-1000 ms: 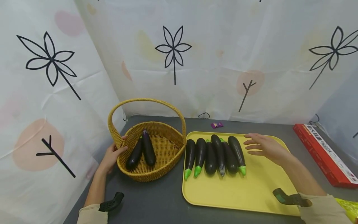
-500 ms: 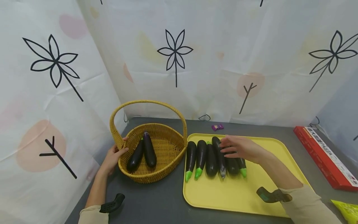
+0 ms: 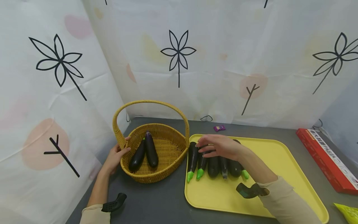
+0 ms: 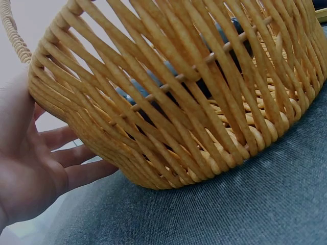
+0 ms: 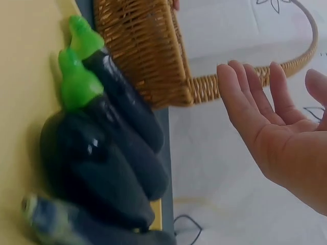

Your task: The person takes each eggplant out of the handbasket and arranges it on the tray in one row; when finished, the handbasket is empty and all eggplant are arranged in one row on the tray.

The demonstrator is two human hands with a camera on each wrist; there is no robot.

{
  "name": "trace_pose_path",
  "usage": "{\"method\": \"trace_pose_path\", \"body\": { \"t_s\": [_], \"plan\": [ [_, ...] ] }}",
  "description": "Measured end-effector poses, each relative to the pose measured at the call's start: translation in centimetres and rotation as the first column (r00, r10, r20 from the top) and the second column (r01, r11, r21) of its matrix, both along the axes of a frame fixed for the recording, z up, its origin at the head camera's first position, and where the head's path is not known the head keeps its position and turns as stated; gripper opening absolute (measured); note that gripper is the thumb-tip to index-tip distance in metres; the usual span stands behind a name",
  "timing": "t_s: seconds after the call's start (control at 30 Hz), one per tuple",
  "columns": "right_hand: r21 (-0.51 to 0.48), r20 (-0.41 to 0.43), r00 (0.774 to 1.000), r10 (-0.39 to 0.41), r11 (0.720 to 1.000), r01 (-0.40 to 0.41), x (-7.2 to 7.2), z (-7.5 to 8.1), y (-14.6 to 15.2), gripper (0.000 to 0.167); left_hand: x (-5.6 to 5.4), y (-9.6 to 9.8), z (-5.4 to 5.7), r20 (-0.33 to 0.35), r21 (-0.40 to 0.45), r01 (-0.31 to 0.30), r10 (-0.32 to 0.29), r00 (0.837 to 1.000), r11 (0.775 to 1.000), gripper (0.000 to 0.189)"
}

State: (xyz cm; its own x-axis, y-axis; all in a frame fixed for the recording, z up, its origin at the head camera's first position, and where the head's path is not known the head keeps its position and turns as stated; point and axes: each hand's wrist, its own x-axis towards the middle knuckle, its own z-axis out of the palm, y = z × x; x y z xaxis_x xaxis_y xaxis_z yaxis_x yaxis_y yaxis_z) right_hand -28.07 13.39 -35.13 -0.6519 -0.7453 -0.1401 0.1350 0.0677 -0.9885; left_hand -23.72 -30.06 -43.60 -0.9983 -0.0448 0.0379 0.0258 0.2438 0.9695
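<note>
My left hand (image 3: pixel 112 160) grips the rim of a yellow wicker basket (image 3: pixel 152 179) beside the foot of its tall handle; in the left wrist view, fingers (image 4: pixel 84 173) lie along the outside of the weave. Two dark purple eggplants, a left one (image 3: pixel 137 157) and a right one (image 3: pixel 152 152), lie inside. My right hand (image 3: pixel 222 147) hovers, fingers relaxed and slightly bent, over a row of several eggplants (image 3: pixel 192 160) on a yellow tray (image 3: pixel 268 152). It holds nothing. In the right wrist view, eggplants with bright green caps (image 5: pixel 82 84) lie below the open hand (image 5: pixel 281 132).
A red pasta box (image 3: pixel 325 161) lies right of the tray. A small purple wrapped candy (image 3: pixel 219 128) sits behind it. The corner of a yellow-green packet (image 3: pixel 346 213) shows at the lower right. A patterned white curtain (image 3: pixel 212 71) closes off the back and sides.
My right hand has moved left across the row of eggplants, from the tray's right part toward the basket. My left hand stays on the basket. The head view has shifted slightly.
</note>
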Motion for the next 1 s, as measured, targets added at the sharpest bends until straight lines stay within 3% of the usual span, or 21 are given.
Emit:
{"method": "trace_pose_path", "body": {
  "t_s": [0.33,0.6,0.8,1.0],
  "plan": [
    [-0.010,0.009,0.999,0.045,0.999,-0.045,0.3,0.1,-5.1,0.035,0.0,0.0,0.1,-0.007,-0.012,0.001,-0.001,1.000,1.000,0.055],
    [0.019,0.031,0.999,0.041,0.999,-0.041,0.4,-0.3,-8.9,0.047,0.0,0.1,0.0,0.001,-0.019,-0.002,0.002,1.000,1.000,0.054],
    [0.034,0.027,0.998,0.053,0.998,-0.054,-0.3,-0.8,-11.2,0.048,0.0,0.0,-0.1,0.001,-0.013,-0.003,0.003,1.000,1.000,0.054],
    [0.045,0.054,0.999,0.005,0.999,-0.007,-1.1,-1.1,-13.4,0.046,0.0,0.0,-0.1,-0.001,-0.010,-0.002,0.002,1.000,1.000,0.054]
  ]
}}
